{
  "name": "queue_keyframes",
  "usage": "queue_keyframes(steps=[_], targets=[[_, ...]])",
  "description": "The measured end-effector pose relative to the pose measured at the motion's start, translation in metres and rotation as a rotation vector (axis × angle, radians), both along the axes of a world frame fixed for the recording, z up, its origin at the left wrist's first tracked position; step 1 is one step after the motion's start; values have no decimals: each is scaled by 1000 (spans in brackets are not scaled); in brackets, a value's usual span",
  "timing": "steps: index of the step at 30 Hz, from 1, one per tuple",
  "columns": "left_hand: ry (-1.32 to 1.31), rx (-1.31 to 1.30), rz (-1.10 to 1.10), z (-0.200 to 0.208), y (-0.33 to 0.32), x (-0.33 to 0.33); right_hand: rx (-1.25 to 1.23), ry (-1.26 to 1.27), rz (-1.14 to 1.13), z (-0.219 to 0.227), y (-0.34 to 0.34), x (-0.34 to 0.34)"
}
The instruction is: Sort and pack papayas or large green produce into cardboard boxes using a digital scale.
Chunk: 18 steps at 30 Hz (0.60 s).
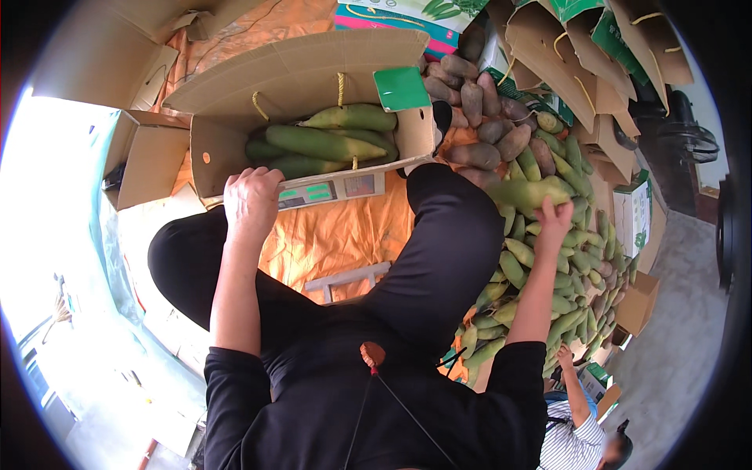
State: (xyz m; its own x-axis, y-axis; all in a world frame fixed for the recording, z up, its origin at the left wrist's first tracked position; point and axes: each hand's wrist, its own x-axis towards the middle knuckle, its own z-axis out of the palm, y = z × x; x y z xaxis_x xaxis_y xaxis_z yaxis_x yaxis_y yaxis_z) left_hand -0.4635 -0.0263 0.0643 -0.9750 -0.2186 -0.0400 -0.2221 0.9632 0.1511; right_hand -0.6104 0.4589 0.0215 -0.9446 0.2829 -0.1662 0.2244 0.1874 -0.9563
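My left hand (252,205) grips the near edge of an open cardboard box (211,160) that stands on a weighing scale (333,189). Several green ears of corn (325,143) lie inside the box. My right hand (554,215) is stretched out to the right and holds one green ear of corn (526,193) over a big heap of corn (564,274). My black-trousered knees (439,235) are between the two hands.
Brown sweet potatoes (482,117) are piled behind the corn heap. Empty cardboard boxes (145,157) stand at left and flattened cartons (580,55) at top right. Orange cloth (337,235) covers the ground. Another person (576,427) sits at lower right.
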Motion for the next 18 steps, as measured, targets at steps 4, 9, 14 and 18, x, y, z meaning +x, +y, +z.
queue_keyframes(steps=[4, 9, 14, 18], targets=[[-5, -3, -7, -3, -1, 1, -111, 331, 205, 79, -51, -15], [149, 12, -55, -11, -3, 3, -272, 555, 492, 151, -139, -24], [50, 3, -24, -8, -4, 7, -430, 348, 760, 143, -262, -15], [55, -11, -40, -9, -2, 7, -448, 144, 795, 85, -340, -2]])
